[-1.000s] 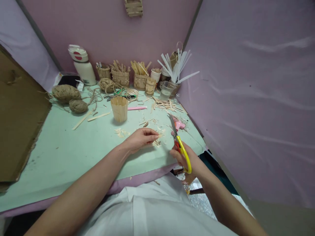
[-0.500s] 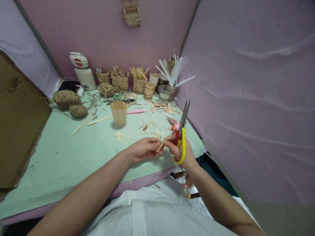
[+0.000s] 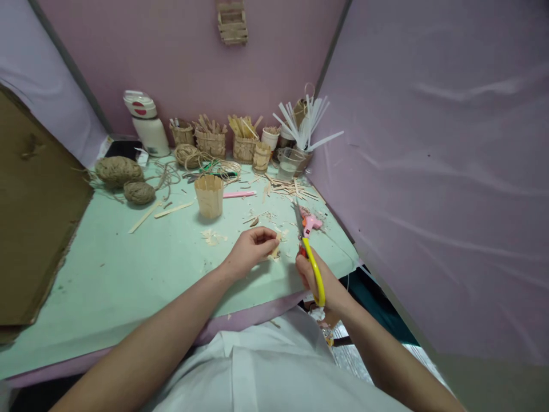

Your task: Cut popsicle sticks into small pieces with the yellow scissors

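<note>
Between the fingertips of my left hand (image 3: 253, 250) is a short flat wooden stick piece (image 3: 277, 245), held upright over the table near its front edge. My right hand (image 3: 315, 274) is closed round the yellow handle of a pair of scissors (image 3: 317, 277), whose blades point away from me, just right of the stick. The blades are apart from the stick. Past my left hand stands a small cup made of wooden strips (image 3: 209, 197). A pink glue gun (image 3: 311, 223) lies beyond the scissors.
Wood shavings (image 3: 212, 237) and thin sticks (image 3: 291, 187) are scattered on the green table (image 3: 141, 280). Twine balls (image 3: 118, 170) lie at left. Along the back stand a white bottle (image 3: 150, 129), stick-filled baskets (image 3: 211, 144) and a clear cup (image 3: 289, 164). Cardboard (image 3: 38, 212) leans at left.
My right hand has drawn back from the stick and turned the scissors forward and down. My left hand has rolled over, tipping the stick piece upright.
</note>
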A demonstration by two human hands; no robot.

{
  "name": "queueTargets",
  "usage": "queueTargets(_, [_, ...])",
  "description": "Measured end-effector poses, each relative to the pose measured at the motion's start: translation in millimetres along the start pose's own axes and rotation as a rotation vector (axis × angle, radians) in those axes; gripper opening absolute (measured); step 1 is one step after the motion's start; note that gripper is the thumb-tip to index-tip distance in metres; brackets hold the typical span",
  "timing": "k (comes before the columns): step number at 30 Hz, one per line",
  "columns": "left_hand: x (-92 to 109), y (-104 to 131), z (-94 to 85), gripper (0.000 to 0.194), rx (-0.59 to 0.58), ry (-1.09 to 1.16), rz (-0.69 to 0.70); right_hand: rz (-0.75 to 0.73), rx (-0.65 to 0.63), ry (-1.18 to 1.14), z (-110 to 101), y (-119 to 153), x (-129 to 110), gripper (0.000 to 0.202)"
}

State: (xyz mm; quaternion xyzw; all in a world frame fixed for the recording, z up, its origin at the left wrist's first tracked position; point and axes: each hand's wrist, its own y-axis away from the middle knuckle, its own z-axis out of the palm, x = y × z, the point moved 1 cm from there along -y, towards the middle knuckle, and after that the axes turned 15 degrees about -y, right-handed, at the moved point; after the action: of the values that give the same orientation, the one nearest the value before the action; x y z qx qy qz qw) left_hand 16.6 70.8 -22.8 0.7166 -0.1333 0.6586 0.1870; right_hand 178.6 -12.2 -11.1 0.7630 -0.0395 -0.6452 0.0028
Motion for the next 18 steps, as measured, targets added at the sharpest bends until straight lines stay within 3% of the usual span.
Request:
queueTargets(7, [6, 1, -0.4, 0.023, 0.057, 0.009, 0.013, 0.118, -0.186, 0.087, 10, 16, 4, 0.040])
queueTargets(18, [5, 2, 1.7, 0.025, 0.038, 0.046, -0.006, 0.135, -0.203, 0.020, 18, 20, 8, 0.034])
